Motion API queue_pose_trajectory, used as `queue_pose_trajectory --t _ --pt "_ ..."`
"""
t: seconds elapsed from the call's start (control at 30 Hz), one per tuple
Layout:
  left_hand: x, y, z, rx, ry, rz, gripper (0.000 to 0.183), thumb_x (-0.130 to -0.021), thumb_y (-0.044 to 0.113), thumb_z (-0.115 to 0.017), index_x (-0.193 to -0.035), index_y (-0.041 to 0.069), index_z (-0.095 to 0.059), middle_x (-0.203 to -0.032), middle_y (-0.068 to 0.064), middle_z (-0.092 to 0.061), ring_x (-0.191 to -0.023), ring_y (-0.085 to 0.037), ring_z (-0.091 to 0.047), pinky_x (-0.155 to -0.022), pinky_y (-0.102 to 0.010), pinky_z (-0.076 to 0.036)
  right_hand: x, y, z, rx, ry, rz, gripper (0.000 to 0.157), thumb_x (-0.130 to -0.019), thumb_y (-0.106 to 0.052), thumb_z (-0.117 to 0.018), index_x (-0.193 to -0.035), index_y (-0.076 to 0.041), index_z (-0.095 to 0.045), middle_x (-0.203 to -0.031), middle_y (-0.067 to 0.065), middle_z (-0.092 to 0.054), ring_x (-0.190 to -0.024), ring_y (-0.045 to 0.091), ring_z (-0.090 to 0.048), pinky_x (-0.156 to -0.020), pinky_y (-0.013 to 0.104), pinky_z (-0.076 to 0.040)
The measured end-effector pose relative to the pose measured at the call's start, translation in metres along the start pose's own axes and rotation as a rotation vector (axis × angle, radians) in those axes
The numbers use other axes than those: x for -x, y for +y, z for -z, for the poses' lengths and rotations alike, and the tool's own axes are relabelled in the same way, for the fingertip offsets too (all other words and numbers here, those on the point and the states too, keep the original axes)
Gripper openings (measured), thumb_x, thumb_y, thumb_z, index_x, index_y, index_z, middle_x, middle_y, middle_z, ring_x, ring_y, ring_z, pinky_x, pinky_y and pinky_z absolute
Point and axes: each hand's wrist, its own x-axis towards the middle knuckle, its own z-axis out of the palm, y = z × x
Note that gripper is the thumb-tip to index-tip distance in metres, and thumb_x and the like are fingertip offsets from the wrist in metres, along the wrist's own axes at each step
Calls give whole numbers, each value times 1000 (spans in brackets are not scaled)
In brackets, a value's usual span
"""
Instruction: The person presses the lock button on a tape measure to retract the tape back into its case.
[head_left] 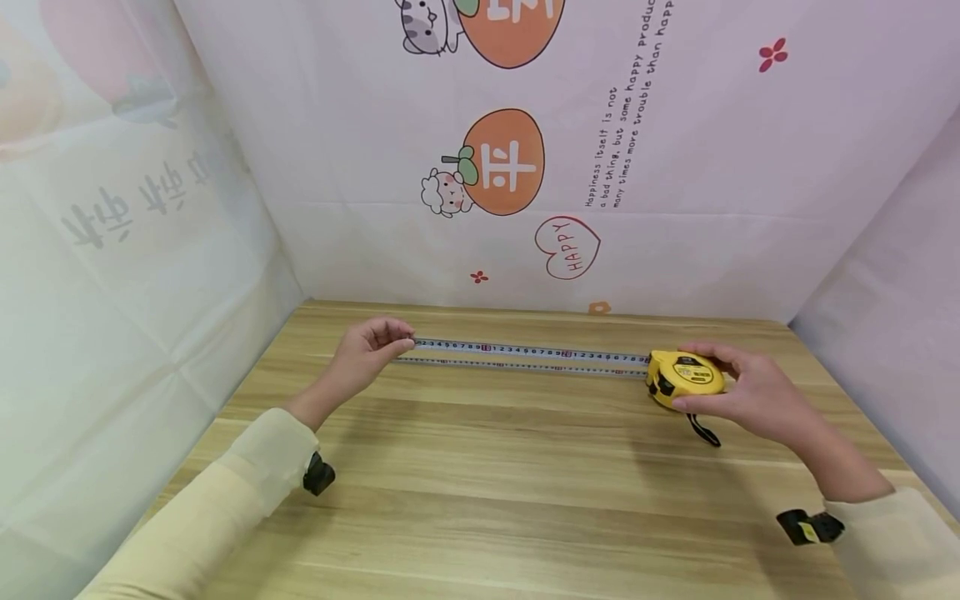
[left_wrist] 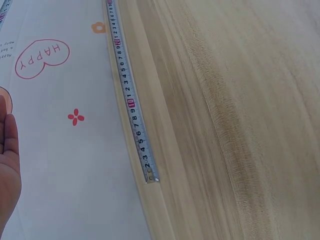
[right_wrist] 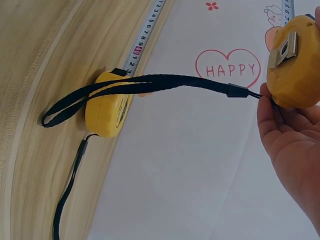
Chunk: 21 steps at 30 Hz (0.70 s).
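Note:
My left hand [head_left: 360, 358] pinches the free end of a steel tape blade [head_left: 525, 349] between thumb and finger. Stretched across above the table, that blade runs into a yellow tape measure [head_left: 686, 377], whose case my right hand [head_left: 761, 396] grips. A black strap [right_wrist: 190, 82] hangs from the held case in the right wrist view. On the table lies a second yellow tape measure [right_wrist: 107, 107] with its own strap [right_wrist: 70, 180]. Its blade [left_wrist: 131, 102] is pulled out flat, roughly parallel to the held one. The second case is largely hidden behind the held one in the head view.
Beneath everything is a wood-grain table [head_left: 465, 500]. Printed white cloth [head_left: 360, 208] rises along its back edge, and more cloth hangs at the left and right sides. A black wrist camera [head_left: 318, 473] sits at the left sleeve, another [head_left: 810, 527] at the right.

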Motion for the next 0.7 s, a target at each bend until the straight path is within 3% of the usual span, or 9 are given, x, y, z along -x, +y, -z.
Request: queue_pose_trajectory --t 0.4,0.7 --pt "2 -2 -1 2 7 -46 18 -93 9 -67 -104 -4 -66 -93 -13 -67 -76 -14 -62 -63 -22 -50 0 -1 0 5 4 3 75 -76 -33 -85 -136 -2 -52 -125 23 -56 -110 39 -51 -67 27 -50" --pt "2 -1 -2 8 5 -43 16 -93 9 -67 -104 -3 -67 -93 -14 -67 -75 -14 -61 -63 -22 -49 0 -3 -1 7 7 -1 77 -76 -34 -85 -137 -2 -51 -126 24 -55 -109 40 -51 -67 27 -50"
